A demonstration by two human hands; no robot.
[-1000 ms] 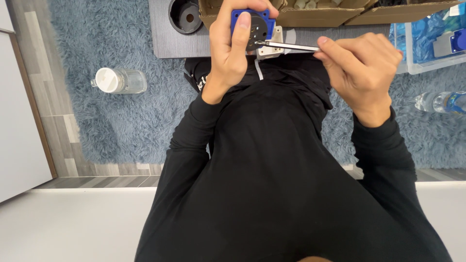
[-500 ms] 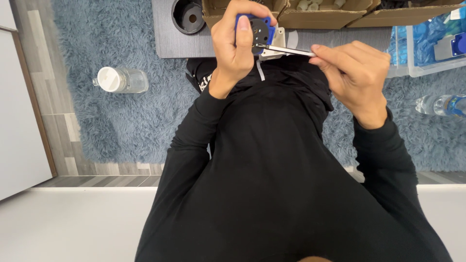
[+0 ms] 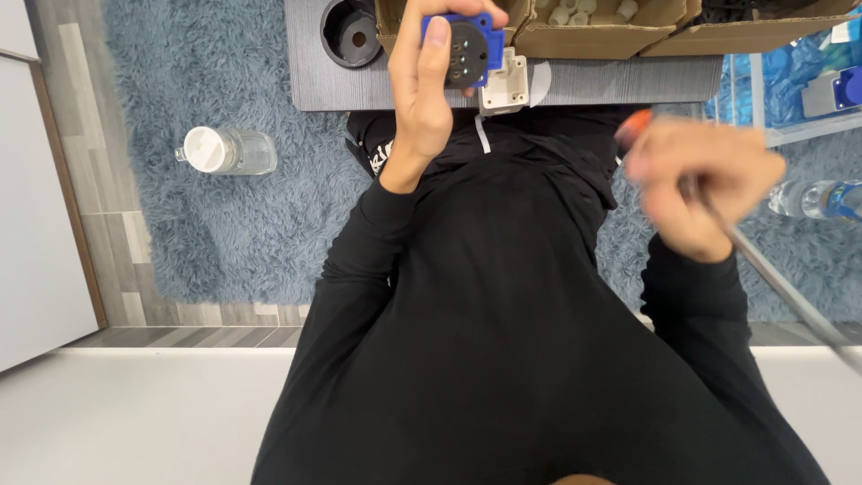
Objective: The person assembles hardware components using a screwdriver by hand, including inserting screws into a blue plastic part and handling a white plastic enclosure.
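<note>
My left hand (image 3: 429,81) grips a blue socket (image 3: 469,49) with a round black face, held up near the top of the view. A white housing part (image 3: 505,83) sits just right of the socket; whether it is attached I cannot tell. My right hand (image 3: 702,184), blurred by motion, holds a screwdriver (image 3: 779,289) with an orange handle end and a long metal shaft pointing down to the right. The two hands are well apart. My black sleeves and torso fill the lower middle of the view.
A grey table edge (image 3: 395,88) with a round black hole (image 3: 352,34) and cardboard boxes (image 3: 593,27) lies at the top. A clear jar with a white lid (image 3: 224,151) lies on the blue rug. A clear bin (image 3: 799,90) and a bottle (image 3: 822,199) are at the right.
My right hand pulled the screwdriver away from the socket, swinging right and down. My left hand stays up holding the blue socket, its black face now turned to view.
</note>
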